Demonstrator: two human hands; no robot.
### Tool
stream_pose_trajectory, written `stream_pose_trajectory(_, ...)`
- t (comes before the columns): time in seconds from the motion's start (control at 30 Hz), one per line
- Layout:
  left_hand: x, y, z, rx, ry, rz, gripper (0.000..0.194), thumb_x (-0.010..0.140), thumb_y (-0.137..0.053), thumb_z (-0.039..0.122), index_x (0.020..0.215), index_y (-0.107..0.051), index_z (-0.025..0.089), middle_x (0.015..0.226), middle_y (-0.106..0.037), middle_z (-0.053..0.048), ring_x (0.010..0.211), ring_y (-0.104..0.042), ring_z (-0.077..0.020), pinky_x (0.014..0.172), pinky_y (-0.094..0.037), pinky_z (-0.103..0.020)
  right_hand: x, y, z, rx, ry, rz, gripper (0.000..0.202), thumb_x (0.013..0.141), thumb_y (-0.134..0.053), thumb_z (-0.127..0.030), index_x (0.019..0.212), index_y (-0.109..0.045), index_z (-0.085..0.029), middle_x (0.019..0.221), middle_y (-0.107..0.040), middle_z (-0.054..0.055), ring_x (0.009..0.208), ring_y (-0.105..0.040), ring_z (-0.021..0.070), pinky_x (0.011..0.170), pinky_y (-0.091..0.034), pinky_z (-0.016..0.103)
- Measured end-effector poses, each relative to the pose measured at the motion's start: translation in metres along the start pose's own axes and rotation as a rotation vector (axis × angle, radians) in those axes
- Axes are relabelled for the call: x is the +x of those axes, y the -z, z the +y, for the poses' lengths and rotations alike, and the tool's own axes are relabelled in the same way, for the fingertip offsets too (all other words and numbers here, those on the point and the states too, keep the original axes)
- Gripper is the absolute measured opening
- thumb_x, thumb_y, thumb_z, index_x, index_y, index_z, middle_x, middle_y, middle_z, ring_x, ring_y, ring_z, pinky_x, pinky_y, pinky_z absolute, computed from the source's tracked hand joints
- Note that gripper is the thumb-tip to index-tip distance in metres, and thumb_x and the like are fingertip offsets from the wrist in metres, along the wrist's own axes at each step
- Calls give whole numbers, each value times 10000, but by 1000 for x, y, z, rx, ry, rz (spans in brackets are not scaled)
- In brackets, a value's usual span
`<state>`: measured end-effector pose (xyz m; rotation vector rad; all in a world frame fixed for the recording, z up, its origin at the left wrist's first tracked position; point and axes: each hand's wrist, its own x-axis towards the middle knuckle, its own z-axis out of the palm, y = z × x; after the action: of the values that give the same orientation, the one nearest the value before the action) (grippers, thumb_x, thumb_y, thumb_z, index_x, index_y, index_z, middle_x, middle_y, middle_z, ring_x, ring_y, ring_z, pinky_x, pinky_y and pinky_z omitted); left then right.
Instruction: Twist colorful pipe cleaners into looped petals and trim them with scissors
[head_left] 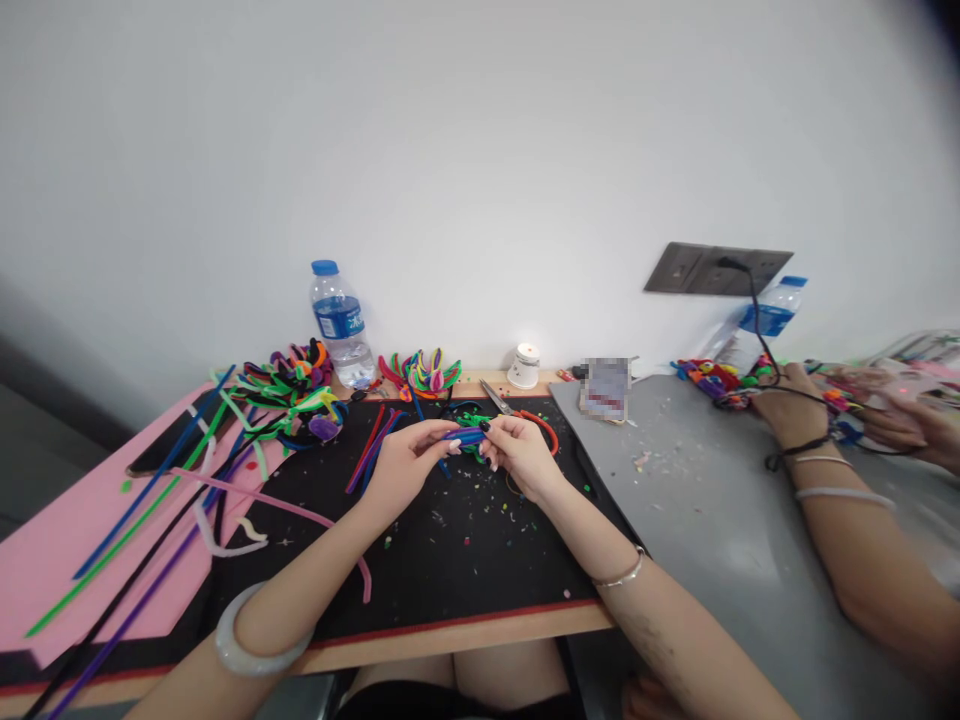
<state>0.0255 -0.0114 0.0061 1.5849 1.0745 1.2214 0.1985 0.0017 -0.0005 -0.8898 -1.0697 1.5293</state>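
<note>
Between my two hands is a short bundle of blue and purple pipe cleaners (466,436), held level above the black mat (450,550). My left hand (416,455) pinches its left end with thumb and fingers. At the other end, the fingers of my right hand (519,452) are closed on it. Just behind the bundle lie curled green pipe cleaners (472,420), partly hidden by my hands. Scissors (496,398) with orange-red handles lie beyond my right hand. Several cut red, purple and blue pipe cleaners (375,450) rest beside my left hand.
Long pipe cleaners (135,545) lie over a pink sheet (60,560) at left. Colourful bundles (424,372), a water bottle (341,330) and a white cup (523,367) stand along the wall. At right, another person's hands (795,405) work over the grey table (697,510).
</note>
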Motion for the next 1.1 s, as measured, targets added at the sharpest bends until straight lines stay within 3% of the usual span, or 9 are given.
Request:
stream_pose_trajectory(0.3, 4, -2, -6, -216, 109, 24, 264, 670, -661, 277, 893, -623, 143, 763, -671, -23, 682, -636, -142, 680, -514, -263, 2, 0, 1, -11, 23, 22, 245, 679, -647, -320, 606, -485, -150, 467, -578, -23, 320, -431, 46, 317, -320, 152)
stream_pose_trajectory(0.47, 4, -1, -7, -237, 177, -31, 303, 681, -652, 308, 929, -607, 139, 787, -675, -42, 706, -641, -158, 678, -518, -282, 2, 2, 2, -62, 63, 15, 231, 705, -624, -315, 615, -484, -154, 471, -573, -31, 320, -422, 43, 313, -303, 150)
stream_pose_trajectory(0.73, 3, -3, -8, -329, 124, 15, 271, 670, -672, 284, 902, -629, 150, 762, -657, -17, 667, -624, -122, 699, -518, -262, 0, -1, 0, -10, 36, -28, 265, 702, -632, -324, 589, -457, -159, 444, -541, -45, 306, -388, 37, 302, -278, 146)
stream_pose_trajectory(0.9, 2, -4, -8, -371, 131, 19, 297, 684, -659, 293, 943, -641, 150, 873, -678, -51, 711, -636, -144, 750, -515, -300, -2, -4, -4, 43, 61, -42, 268, 699, -640, -316, 595, -446, -163, 449, -524, -52, 326, -384, 39, 321, -269, 151)
stream_pose_trajectory(1.1, 3, 0, -6, -200, 106, -66, 335, 730, -600, 305, 1024, -624, 147, 913, -681, -69, 744, -639, -169, 730, -516, -310, -2, -3, -5, 2, 91, -11, 247, 714, -619, -339, 628, -466, -164, 489, -552, -36, 351, -399, 48, 351, -295, 170)
